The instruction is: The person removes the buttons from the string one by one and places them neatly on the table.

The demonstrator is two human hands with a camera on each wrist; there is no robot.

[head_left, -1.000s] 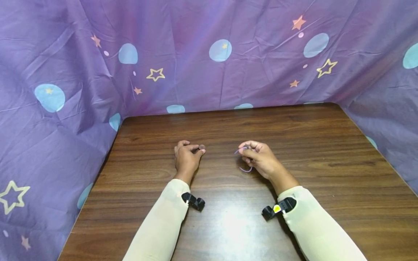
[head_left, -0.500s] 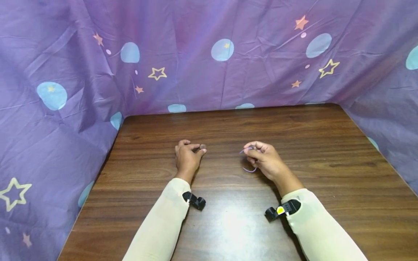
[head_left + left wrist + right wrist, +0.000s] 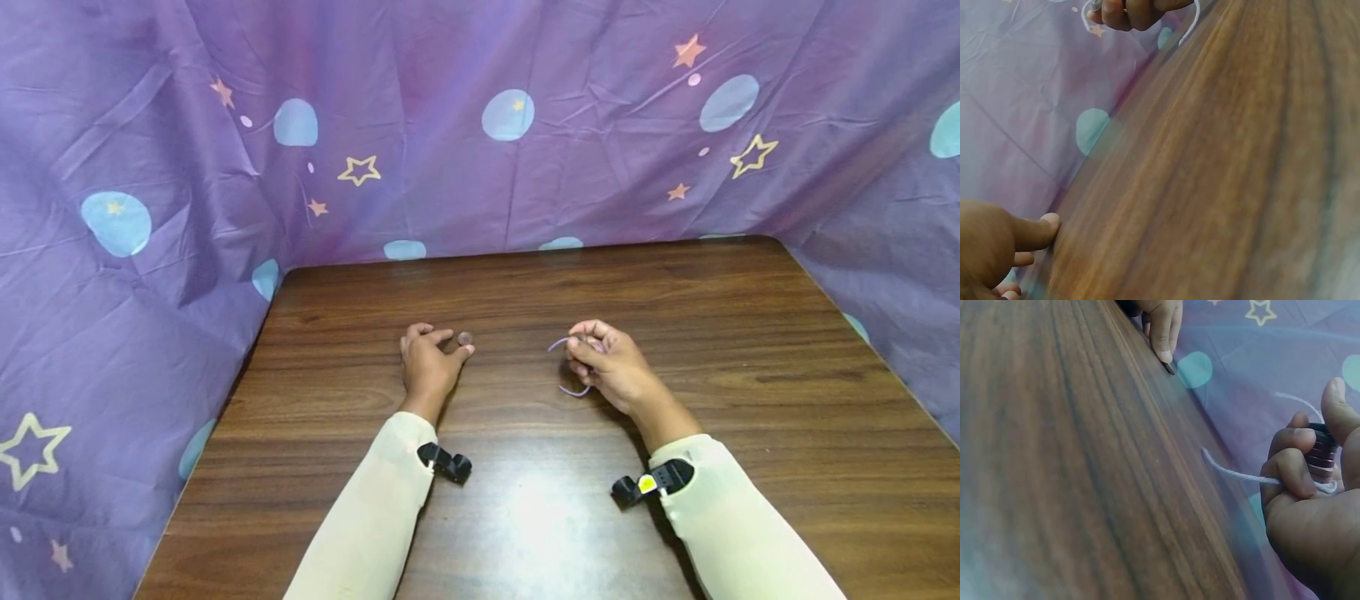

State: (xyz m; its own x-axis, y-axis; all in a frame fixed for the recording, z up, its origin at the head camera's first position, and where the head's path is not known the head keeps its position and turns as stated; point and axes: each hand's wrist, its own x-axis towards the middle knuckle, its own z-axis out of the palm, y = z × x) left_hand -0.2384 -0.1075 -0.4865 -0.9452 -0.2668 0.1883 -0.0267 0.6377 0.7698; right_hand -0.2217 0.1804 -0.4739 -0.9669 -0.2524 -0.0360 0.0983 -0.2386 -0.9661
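On the table (image 3: 510,292) lies a small brown round disc (image 3: 465,338), coin-like and flat. My left hand (image 3: 429,364) rests beside it with the thumb tip at its near edge; the index finger stands slightly apart from it. In the right wrist view the disc (image 3: 1169,367) shows as a thin dark edge under the left thumb. My right hand (image 3: 609,364), over to the right, holds a short stack of dark round discs (image 3: 1321,453) in curled fingers. A pale purple string (image 3: 1235,474) is held along with the stack, and its two ends hang free.
Purple curtain (image 3: 450,183) with stars and blue spots surrounds the back and sides of the table. Black wrist cameras sit on both pale sleeves.
My right hand has shifted slightly right with the stack and string. The left index finger has come off the disc, which stays about where it was.
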